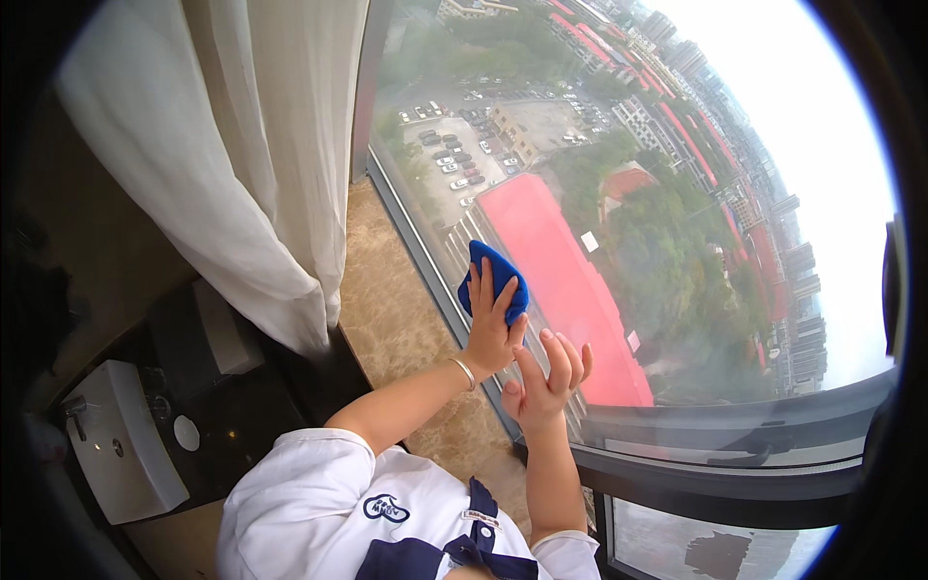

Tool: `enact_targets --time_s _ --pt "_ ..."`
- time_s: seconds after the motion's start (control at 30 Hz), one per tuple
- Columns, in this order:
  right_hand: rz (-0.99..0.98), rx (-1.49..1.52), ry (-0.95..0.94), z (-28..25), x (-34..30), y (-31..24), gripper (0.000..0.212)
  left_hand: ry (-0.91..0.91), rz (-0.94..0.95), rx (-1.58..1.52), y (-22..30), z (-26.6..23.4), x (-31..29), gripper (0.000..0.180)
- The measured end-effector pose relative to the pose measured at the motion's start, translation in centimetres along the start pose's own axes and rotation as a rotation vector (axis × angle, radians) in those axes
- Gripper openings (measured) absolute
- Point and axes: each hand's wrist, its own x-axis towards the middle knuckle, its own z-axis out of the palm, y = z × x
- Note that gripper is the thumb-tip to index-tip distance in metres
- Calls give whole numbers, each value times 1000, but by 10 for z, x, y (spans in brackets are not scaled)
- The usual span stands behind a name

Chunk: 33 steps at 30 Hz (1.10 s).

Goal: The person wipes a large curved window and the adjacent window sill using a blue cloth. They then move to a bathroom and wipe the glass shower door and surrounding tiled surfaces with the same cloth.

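Observation:
A blue cloth lies against the large window pane, near the pane's left edge. My left hand holds it to the glass from behind, its fingers spread over the cloth; a bracelet circles that wrist. Close by on the right, my right hand is raised with its fingers apart and loosely bent. Nothing shows in it. Its fingertips are near the glass, but I cannot tell whether they touch.
A brown marbled sill runs along the dark window frame. Long white curtains hang at the left. Lower left, a white basin stands on a dark counter. A dark frame bar crosses the lower right.

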Motion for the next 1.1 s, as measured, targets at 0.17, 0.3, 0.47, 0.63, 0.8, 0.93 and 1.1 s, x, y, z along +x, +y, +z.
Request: enact_targets --time_s 0.17,0.3,0.47,0.63,0.8,0.93,1.1 --pt "21 56 -11 20 16 -8 41 113 2 29 5 -30 127 56" --pt "24 123 -17 40 21 -13 41 203 -223 -131 -25 -38 138 57" --pt "55 125 -70 47 6 -12 38 216 -610 -185 -74 -23 63 68" --pt "103 156 -136 34 -24 -12 35 99 -670 -180 -56 -2 -22 68" --pt "196 235 -171 7 -71 -19 31 -39 -640 -181 -18 5 -76 64" --pt "275 266 -214 -18 -120 -29 27 -211 -673 -181 21 4 -116 67" --pt "374 317 -233 -61 -174 -40 27 -440 -666 -9 67 11 -173 81"
